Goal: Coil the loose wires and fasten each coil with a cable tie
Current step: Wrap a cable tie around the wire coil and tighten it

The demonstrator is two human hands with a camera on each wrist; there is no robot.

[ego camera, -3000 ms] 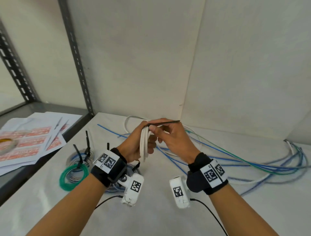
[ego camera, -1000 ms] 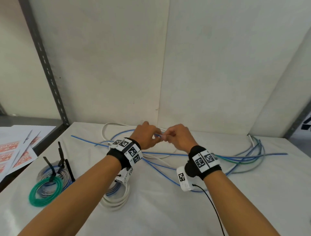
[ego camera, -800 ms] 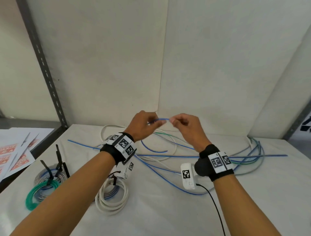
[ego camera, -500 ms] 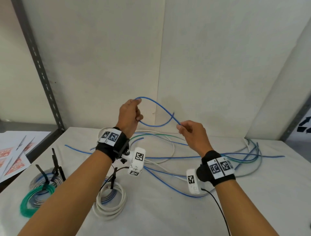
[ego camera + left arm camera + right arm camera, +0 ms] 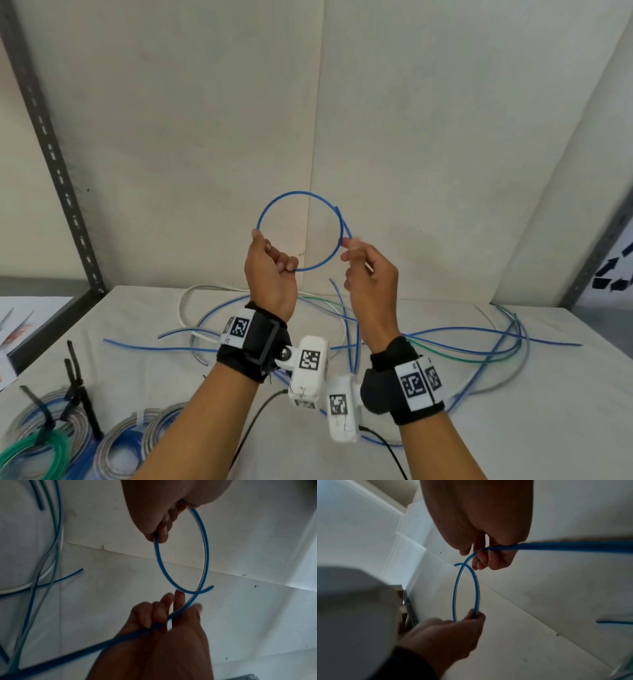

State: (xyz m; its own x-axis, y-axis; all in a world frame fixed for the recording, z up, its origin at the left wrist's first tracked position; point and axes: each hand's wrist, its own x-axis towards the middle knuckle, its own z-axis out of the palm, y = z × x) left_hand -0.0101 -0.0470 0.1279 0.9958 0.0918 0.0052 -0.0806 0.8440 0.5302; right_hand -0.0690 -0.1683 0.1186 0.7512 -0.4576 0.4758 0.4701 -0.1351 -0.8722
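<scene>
The blue wire (image 5: 297, 200) forms one round loop held up in the air in front of the white wall (image 5: 445, 120), above the table (image 5: 531, 428). Its free end (image 5: 210, 587) crosses the loop just past my right fingertips and sticks out a little. My left hand (image 5: 270, 274) grips the loop's lower left side, fingers curled round the wire. My right hand (image 5: 368, 270) pinches the wire at the loop's right side, where the strands cross; from there the rest of the wire runs down toward the table. The two hands are apart, one on each side of the loop. Below them, loose wires (image 5: 462, 346) in blue, green, white and grey lie tangled across the table. At the near left edge lie finished coils (image 5: 113, 448), grey, blue and green, with black cable ties (image 5: 80, 387) standing up from them. A grey slotted shelf post (image 5: 58, 171) rises at left.
</scene>
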